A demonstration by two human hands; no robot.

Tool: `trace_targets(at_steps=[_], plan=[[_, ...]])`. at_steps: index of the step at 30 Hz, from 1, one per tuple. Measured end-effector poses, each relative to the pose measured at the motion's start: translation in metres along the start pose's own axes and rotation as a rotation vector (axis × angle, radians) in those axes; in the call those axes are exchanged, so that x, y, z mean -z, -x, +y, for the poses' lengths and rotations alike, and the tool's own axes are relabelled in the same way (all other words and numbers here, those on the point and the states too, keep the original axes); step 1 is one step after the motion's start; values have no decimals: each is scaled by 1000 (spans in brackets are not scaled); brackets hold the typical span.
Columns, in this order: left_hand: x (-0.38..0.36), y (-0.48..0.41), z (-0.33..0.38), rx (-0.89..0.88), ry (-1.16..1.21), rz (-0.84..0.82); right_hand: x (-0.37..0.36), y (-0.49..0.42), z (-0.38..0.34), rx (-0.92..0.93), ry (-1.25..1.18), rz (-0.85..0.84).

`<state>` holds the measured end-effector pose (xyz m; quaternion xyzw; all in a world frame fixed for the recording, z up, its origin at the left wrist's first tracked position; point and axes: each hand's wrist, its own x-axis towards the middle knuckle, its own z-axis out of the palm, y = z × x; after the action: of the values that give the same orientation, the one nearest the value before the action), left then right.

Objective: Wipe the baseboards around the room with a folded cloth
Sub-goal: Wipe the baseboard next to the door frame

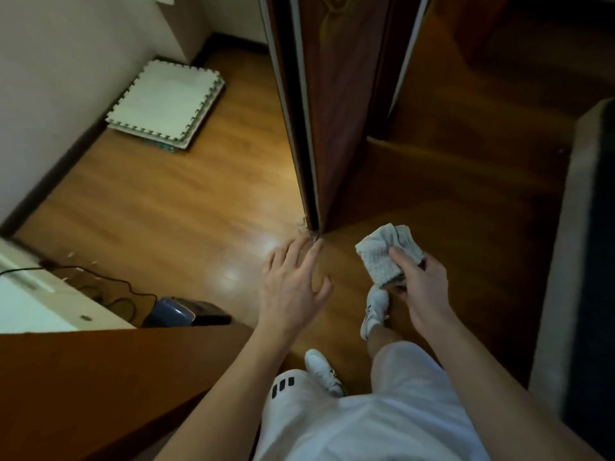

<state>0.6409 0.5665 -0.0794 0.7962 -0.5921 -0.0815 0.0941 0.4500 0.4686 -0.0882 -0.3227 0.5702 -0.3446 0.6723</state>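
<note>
The person is standing before the tall dark red-brown wooden door (332, 111), which is jutting edge-on into the room. The left hand (293, 287) is reaching, fingers spread wide and empty, toward the door's bottom corner, while the right hand (422, 287), just right of that corner, is gripping the crumpled grey ribbed cloth (386, 254). Left of the door, a stack of white puzzle-edged foam mats (166, 104) is lying beside the dark baseboard (56, 168), a black cable (109, 284) is trailing by a blue-grey box (176, 312), and three short black bars (283, 387) are showing on the white shorts (399, 427).
</note>
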Motion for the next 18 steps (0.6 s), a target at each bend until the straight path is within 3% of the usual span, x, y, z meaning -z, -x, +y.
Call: trace_targets(at_steps=[8, 18], plan=[[-18, -95, 43, -102, -9, -29, 33, -71, -38, -2, -116, 89], [-42, -273, 154, -152, -13, -28, 95, -216, -166, 43, -131, 102]])
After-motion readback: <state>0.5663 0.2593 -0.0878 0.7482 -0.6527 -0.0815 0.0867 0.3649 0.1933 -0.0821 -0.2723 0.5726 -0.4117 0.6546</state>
